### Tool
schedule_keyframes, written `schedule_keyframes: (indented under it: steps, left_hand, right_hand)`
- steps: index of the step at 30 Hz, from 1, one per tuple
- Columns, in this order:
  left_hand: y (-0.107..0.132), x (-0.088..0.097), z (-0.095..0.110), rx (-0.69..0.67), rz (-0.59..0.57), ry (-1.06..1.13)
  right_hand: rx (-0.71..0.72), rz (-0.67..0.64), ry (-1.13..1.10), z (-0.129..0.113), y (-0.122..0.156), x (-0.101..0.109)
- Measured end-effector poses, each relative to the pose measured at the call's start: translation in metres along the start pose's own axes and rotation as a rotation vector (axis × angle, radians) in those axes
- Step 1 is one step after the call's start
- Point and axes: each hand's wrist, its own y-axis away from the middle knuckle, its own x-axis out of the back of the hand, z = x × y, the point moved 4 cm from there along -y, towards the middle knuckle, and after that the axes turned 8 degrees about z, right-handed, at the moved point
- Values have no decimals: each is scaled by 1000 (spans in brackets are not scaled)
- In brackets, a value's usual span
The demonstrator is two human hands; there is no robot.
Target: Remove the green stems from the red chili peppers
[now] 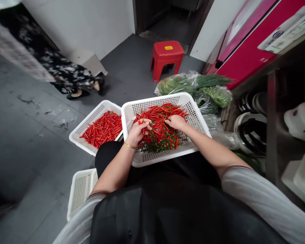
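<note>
A white perforated basket [197,112] rests on my lap, holding a heap of red chili peppers [162,112] with green stems among them. Over the left part of the heap, my left hand [139,130] is closed around red chili peppers, its thumb against the fingers. My right hand [176,122] reaches into the heap from the right, fingers bent together at the chilies; what lies between its fingertips is too small to make out. Left of my lap, a second white basket [77,138] contains more red chilies [104,128], mostly without stems.
Another white basket [78,191] lies low at my left. Bagged green vegetables [178,84] sit on the floor beyond the lap basket, near a red stool [167,56]. A person in patterned trousers [63,73] is at the upper left. Shelving [271,125] stands at the right.
</note>
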Motion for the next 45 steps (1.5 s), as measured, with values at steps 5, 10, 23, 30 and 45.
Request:
schedule_keyframes:
  steps: [5,10,23,30,45]
  left_hand:
    - [-3,-3,-10,53,9,-49]
    - [-4,-4,-15,54,119,-166]
    - [5,-13,-24,53,83,-477]
    - [11,-33,-45,121,-38,-489]
    - [7,-30,-22,-171,-65,-613]
  right_hand:
    - [-342,14,-301,-17,-43,-29]
    - [-258,-83,-616,-2,-23,-38]
    - [-35,-243,-235,0,56,-27]
    - [23,-236,-932,-31,89,-25]
    - [-151,-73,-834,-10,74,-30]
